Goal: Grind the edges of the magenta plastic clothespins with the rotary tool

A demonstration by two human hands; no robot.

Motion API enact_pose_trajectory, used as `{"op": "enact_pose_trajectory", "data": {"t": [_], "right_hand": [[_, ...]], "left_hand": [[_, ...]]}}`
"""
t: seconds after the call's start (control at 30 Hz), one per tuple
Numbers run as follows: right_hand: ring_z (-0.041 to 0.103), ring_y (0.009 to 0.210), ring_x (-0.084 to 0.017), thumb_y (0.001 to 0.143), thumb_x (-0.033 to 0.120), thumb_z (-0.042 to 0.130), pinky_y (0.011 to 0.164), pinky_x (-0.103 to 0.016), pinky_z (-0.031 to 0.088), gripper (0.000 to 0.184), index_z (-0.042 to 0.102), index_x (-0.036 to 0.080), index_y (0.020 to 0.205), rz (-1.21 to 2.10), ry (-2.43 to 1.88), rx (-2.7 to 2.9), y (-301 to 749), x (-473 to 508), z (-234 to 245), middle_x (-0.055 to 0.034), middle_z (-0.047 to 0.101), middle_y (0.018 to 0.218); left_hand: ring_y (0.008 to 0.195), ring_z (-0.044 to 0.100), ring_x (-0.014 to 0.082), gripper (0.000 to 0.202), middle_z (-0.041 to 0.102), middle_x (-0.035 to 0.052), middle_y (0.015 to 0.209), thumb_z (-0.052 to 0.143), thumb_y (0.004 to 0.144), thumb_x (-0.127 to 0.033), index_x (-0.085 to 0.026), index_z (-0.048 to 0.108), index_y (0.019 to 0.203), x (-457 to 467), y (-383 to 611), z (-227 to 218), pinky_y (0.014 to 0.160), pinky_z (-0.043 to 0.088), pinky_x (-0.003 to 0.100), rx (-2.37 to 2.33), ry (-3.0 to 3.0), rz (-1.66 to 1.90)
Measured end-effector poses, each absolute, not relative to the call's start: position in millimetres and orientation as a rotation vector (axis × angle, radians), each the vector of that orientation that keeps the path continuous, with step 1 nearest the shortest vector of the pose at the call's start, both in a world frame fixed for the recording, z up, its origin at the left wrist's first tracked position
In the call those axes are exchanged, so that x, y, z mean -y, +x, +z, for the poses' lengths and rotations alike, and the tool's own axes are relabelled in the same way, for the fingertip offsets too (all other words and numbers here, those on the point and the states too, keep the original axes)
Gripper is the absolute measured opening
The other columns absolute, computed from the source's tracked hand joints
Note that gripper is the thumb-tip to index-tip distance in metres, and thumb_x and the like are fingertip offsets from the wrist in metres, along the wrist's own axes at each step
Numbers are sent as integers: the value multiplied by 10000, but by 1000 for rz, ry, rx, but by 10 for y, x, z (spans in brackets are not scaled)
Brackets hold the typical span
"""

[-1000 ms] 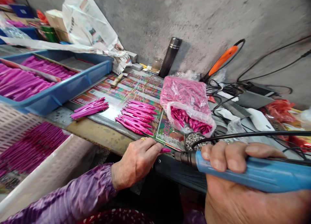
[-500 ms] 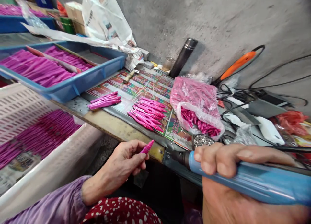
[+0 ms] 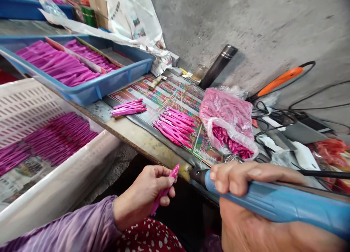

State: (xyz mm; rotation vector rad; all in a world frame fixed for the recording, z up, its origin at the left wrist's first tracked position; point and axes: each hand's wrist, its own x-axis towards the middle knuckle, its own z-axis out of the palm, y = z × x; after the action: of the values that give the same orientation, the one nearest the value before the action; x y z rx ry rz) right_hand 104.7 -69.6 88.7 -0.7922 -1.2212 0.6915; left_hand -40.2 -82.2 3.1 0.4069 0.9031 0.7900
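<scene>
My left hand (image 3: 151,193) is closed around a slim pink plastic piece (image 3: 174,171) with a pointed tip. The tip sticks up past the thumb and the other end shows below the fingers. My right hand (image 3: 246,197) grips a blue electric screwdriver (image 3: 276,199). Its black nose (image 3: 198,175) points left, just right of the pink tip and apart from it. Beyond my hands, on the bench, lie a row of pink pieces (image 3: 176,126) and a smaller bundle (image 3: 128,107). An opened plastic bag (image 3: 226,109) holds more small pink parts.
A blue tray (image 3: 115,80) with pink pieces stands at the left. Below it is a white crate (image 3: 68,168) of similar pieces. At the back are a dark cylinder (image 3: 220,64), an orange-handled tool (image 3: 281,80) and black cables. A dish of small metal parts (image 3: 232,158) is partly hidden.
The pink piece has turned more upright in my left hand, and its lower end now shows. The screwdriver's nose has come slightly left and down. The view has shifted, moving the bench items right.
</scene>
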Motion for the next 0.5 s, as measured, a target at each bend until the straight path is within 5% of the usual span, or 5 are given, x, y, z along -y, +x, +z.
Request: {"op": "enact_pose_trajectory", "data": {"t": [0.27,0.5], "right_hand": [[604,597,-176,937,599,674,650,-393,522,333,686,267,913,866,-763,1348,1172,726,865,45,636,680],[605,622,-193,917,625,679,664,-410,528,355,694,274,963,880,-786,1373,1258,737,787,28,619,692]], "left_hand": [[411,394,21,426,600,-15,541,879,549,-420,-157,580,699,774,-307,53,429,223,182,-936,364,809],[410,378,17,468,595,-23,548,888,569,-475,-153,591,733,834,-275,50,426,197,185,-954,380,857]]}}
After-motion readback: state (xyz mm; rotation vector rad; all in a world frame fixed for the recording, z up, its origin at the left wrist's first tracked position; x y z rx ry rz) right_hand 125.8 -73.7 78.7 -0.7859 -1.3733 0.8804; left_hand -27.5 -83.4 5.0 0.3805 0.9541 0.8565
